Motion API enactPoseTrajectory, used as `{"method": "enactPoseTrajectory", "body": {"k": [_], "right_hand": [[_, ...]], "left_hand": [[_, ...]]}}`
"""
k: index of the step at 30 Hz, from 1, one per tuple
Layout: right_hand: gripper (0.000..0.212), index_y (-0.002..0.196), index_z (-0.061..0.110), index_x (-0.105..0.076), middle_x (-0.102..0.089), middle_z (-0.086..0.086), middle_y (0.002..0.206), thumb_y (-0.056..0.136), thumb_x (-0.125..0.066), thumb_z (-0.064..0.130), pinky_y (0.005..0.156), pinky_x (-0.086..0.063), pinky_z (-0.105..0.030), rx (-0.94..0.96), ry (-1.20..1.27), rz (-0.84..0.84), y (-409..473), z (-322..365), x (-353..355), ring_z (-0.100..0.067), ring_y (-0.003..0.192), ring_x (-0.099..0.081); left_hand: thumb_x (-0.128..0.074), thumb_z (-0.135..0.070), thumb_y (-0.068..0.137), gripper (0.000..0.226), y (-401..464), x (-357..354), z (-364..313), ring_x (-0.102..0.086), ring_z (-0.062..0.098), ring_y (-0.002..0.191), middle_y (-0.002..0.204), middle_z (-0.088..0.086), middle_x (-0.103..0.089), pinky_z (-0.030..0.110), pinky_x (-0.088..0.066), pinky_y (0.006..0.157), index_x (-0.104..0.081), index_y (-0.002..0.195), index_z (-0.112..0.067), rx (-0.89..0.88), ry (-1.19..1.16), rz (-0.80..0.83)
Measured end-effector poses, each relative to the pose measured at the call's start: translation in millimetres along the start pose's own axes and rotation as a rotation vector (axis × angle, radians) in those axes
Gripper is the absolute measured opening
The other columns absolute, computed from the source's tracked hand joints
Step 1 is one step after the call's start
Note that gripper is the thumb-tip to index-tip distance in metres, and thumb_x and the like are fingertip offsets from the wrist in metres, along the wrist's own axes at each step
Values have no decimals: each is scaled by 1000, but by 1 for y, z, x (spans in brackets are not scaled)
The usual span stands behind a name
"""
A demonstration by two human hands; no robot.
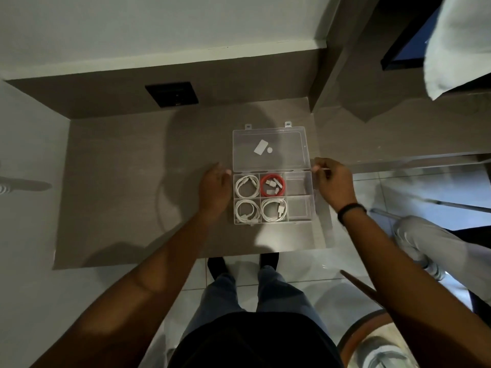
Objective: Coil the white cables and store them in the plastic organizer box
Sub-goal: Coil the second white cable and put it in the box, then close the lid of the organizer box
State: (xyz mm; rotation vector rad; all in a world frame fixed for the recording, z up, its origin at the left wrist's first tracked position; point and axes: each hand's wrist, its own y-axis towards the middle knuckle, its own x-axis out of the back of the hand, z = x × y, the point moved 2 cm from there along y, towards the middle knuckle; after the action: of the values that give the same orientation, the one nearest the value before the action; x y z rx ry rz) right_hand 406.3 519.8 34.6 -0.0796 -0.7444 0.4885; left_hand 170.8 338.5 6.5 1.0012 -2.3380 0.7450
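A clear plastic organizer box (313, 197) sits open on the brown table, its lid (281, 134) laid back flat. Three compartments each hold a coiled white cable: back left (247, 186), front left (247, 210), front middle (274, 209). A red coiled cable (272, 185) fills the back middle one. The two right compartments look empty. My left hand (215, 189) rests against the box's left side, fingertips at the lid's hinge corner. My right hand (333, 185) is at the right side, fingers pinched at the lid's right corner.
The brown table (132, 195) meets a wall with a black socket plate (172, 93). A raised brown ledge (372, 88) stands to the right. A second person's leg and shoe (425, 243) are at the right, and a round stool (372, 341) is near my legs.
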Motion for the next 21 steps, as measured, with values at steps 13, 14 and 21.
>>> {"method": "enactPoseTrajectory", "body": {"k": [13,14,21], "right_hand": [[21,115,11,-74,-75,-12,102,95,-67,8,77,-58,-34,-303,445,214,35,-33,-14,-19,81,-63],[21,115,10,-74,-75,-9,98,97,-63,6,80,-59,-33,-263,448,198,33,-33,-12,-17,80,-64],[27,90,22,-78,-76,9,86,98,-58,6,85,-55,-22,-76,373,177,12,-32,-3,-5,86,-70]], "left_hand": [[-65,7,94,36,36,3,10,-73,17,92,109,15,-71,23,-62,76,-60,129,8,253,-504,347],[-64,7,94,34,35,4,11,-74,12,87,105,13,-72,20,-62,74,-61,128,8,231,-511,325],[-57,-14,104,18,23,8,22,-75,22,98,105,16,-75,24,-62,82,-72,109,-4,172,-586,266]]}}
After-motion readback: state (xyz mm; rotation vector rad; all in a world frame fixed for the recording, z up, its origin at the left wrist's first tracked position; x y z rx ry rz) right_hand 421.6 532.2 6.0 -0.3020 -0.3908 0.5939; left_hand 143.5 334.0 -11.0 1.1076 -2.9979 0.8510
